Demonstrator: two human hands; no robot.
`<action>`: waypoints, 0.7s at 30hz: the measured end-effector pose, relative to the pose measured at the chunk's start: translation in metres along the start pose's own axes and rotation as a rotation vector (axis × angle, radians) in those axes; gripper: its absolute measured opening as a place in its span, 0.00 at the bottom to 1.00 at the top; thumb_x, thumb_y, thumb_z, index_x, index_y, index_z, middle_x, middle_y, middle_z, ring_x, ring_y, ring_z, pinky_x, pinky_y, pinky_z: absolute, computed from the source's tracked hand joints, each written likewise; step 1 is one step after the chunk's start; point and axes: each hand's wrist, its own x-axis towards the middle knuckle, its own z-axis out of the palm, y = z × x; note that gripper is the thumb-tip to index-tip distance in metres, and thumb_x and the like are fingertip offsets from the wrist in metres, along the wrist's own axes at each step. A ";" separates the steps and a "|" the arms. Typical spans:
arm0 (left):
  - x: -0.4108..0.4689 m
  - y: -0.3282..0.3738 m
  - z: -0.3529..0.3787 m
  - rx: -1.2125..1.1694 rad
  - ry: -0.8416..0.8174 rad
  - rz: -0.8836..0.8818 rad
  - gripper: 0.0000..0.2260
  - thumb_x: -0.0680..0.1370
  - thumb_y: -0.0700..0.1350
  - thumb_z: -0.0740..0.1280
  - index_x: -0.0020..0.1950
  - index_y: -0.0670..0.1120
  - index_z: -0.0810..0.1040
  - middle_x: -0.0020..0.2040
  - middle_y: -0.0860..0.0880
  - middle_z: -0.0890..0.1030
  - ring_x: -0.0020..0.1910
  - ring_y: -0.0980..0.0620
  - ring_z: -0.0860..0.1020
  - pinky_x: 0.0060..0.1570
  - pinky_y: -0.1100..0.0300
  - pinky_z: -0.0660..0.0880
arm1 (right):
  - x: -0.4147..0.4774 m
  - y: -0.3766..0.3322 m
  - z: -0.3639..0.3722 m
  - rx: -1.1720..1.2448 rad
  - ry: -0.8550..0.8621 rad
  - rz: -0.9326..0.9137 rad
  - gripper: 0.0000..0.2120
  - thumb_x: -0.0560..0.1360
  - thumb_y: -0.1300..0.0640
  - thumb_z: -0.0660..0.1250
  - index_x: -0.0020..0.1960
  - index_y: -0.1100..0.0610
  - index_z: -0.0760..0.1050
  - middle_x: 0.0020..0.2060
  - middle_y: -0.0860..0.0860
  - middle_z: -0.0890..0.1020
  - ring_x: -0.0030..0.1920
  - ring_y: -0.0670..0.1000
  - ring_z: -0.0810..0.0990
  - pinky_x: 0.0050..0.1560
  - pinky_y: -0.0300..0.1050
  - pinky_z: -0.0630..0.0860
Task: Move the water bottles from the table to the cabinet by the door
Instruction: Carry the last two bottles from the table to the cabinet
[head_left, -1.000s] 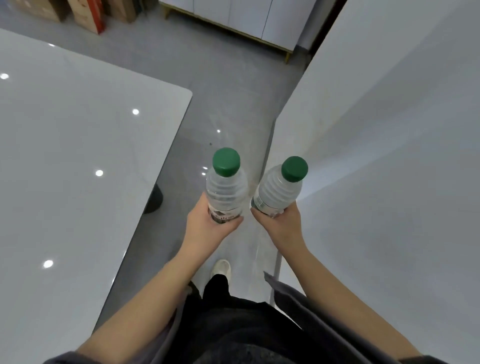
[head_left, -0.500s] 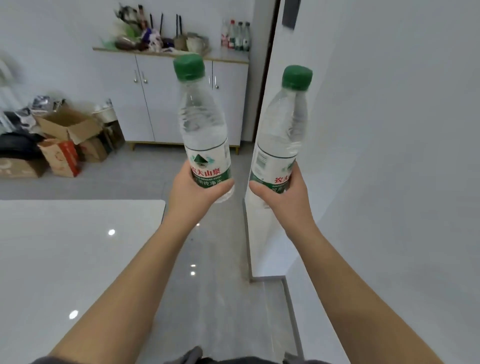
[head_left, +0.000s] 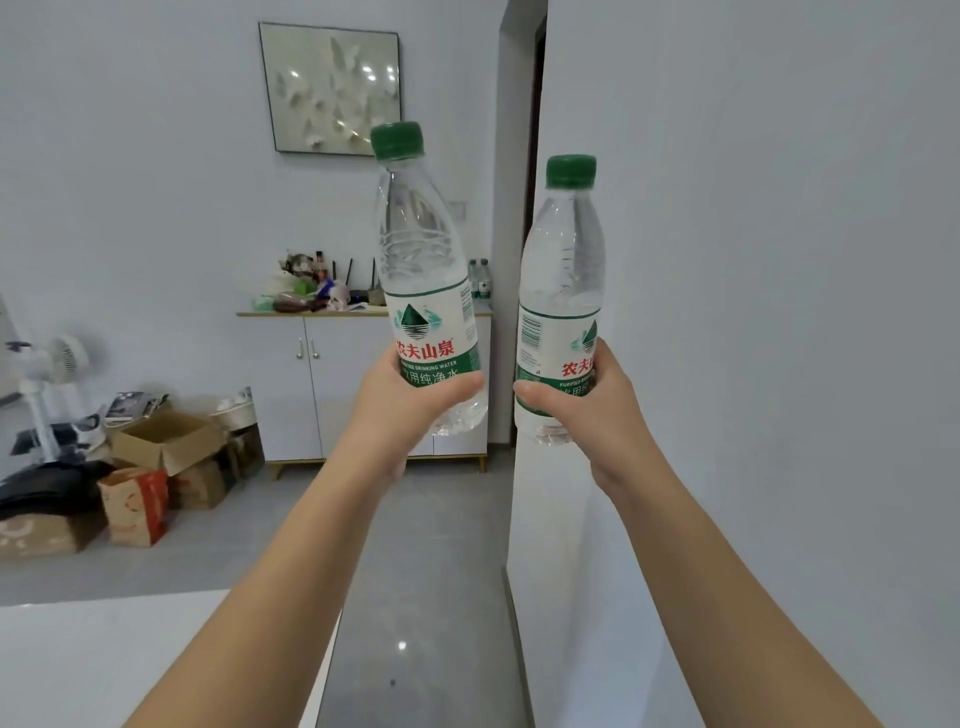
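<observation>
Both forearms reach forward and up, each hand carrying a water bottle in the air above the grey floor (head_left: 431, 525). My left hand (head_left: 410, 400) is wrapped round the lower label of the left bottle (head_left: 421, 260), with the thumb lying across the front and the wrist bent back. That bottle's green cap leans a little to the left. My right hand (head_left: 592, 410) clamps the right bottle (head_left: 561, 270) low on its label, thumb hooked round the near side. This one stands almost upright, close beside the white wall (head_left: 779, 312) on my right. The two bottles are apart and do not touch.

Both are off the table (head_left: 104, 660), whose white corner shows at lower left beneath my left forearm. Ahead, against the far wall, stands the white cabinet (head_left: 332, 384) next to the doorway (head_left: 535, 130). Its top holds clutter toward the left end and a few small bottles (head_left: 479, 279) at the right end. Cardboard boxes (head_left: 161, 441) and a fan (head_left: 52, 364) stand on the floor to its left, and a framed picture (head_left: 332, 88) hangs above.
</observation>
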 end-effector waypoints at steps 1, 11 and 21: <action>-0.001 0.001 0.001 -0.006 -0.008 0.003 0.17 0.69 0.37 0.77 0.50 0.53 0.78 0.44 0.56 0.85 0.43 0.58 0.83 0.40 0.62 0.76 | 0.000 -0.001 0.002 0.003 -0.007 0.002 0.27 0.67 0.64 0.77 0.61 0.48 0.73 0.52 0.43 0.83 0.51 0.41 0.82 0.49 0.36 0.79; 0.004 0.001 -0.001 0.001 0.003 0.031 0.19 0.68 0.36 0.77 0.51 0.53 0.78 0.45 0.55 0.85 0.45 0.57 0.83 0.41 0.64 0.76 | 0.005 -0.002 0.012 0.021 -0.009 0.028 0.28 0.67 0.64 0.77 0.63 0.50 0.73 0.53 0.45 0.83 0.52 0.44 0.82 0.47 0.36 0.78; 0.043 -0.004 -0.020 0.022 -0.008 -0.008 0.20 0.68 0.36 0.77 0.54 0.51 0.78 0.48 0.53 0.85 0.48 0.55 0.83 0.41 0.63 0.76 | 0.039 -0.002 0.027 0.028 0.013 0.047 0.27 0.67 0.65 0.77 0.63 0.51 0.73 0.54 0.46 0.83 0.54 0.46 0.82 0.49 0.39 0.78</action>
